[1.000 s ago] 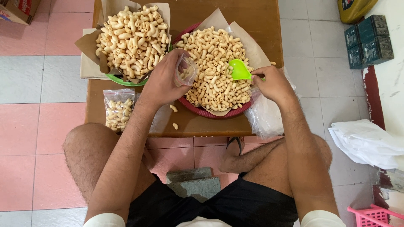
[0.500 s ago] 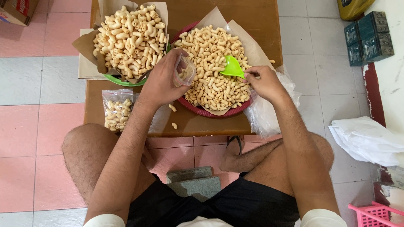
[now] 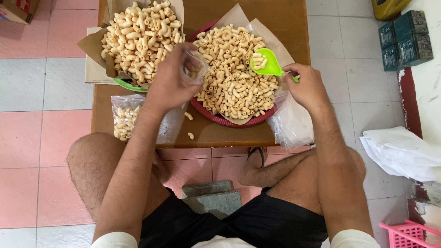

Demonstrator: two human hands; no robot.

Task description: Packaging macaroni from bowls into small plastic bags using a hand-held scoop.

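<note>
1. My left hand (image 3: pixel 167 82) pinches a small clear plastic bag (image 3: pixel 194 68) open, fingers curled round its mouth, above the edge of the red tray (image 3: pixel 220 120).
2. My right hand (image 3: pixel 307 87) grips the handle of a green scoop (image 3: pixel 267 63), which carries a few macaroni-shaped snacks over the heap (image 3: pixel 232 78) on the tray.
3. Risk, as I judge it: the bag mouth is narrow and floppy, so a tilted scoop could drop pieces onto the wooden table (image 3: pixel 285 20), where two strays (image 3: pixel 189 125) already lie.
4. The stack of empty bags (image 3: pixel 291 124) hangs off the table edge; my right wrist could knock it down.
</note>
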